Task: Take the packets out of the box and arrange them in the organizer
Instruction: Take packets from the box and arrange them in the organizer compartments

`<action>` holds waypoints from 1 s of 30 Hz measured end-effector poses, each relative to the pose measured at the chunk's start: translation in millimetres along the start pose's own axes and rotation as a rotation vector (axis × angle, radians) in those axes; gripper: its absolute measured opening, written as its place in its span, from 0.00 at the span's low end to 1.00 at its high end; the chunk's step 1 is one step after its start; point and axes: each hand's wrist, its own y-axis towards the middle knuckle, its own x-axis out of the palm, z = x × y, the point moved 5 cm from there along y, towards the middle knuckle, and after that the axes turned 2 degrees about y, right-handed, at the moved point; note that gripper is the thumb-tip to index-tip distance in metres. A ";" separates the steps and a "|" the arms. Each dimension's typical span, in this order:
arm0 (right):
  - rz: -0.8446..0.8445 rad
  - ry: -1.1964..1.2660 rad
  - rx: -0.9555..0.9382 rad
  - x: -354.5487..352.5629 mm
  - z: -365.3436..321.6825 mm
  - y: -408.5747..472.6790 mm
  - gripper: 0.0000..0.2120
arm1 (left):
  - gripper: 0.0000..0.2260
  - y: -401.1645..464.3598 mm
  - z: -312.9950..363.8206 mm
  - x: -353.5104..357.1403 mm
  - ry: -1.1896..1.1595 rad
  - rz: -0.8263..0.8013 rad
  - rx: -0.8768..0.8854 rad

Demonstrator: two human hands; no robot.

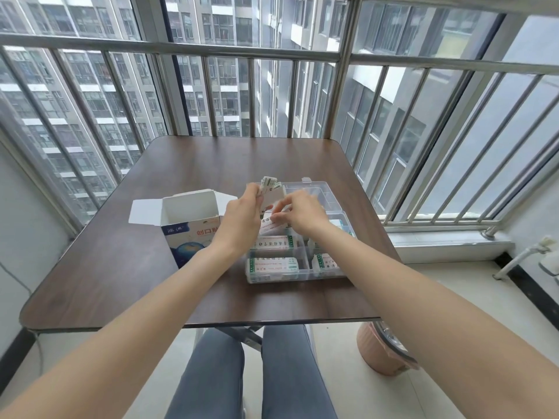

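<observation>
On the dark surface (127, 267), the clear organizer (302, 273) is the landmark: its nearest compartments hold white packets (273, 269) lying flat, and the open box (193, 225) stands just left of it, flaps up. Above the organizer's middle, the left hand (242, 219) has its grip closed on a small stack of packets held upright, while the right hand (299, 213) pinches a packet (269, 222) just beside that stack. Beyond the organizer's far edge stand window bars (272, 95).

Bare table (230, 158) beyond the organizer (332, 207); open box (193, 228) close against its left side.
</observation>
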 end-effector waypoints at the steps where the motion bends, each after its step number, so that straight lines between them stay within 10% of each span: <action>1: 0.003 -0.008 0.002 0.4 0.0 0.3 0.03 | 0.07 -0.9 0.2 0.3 0.002 -0.008 -0.001; 30: -0.008 0.019 -0.040 -20.3 8.7 -3.1 0.05 | 0.11 -5.0 7.3 17.4 0.319 -0.144 -0.011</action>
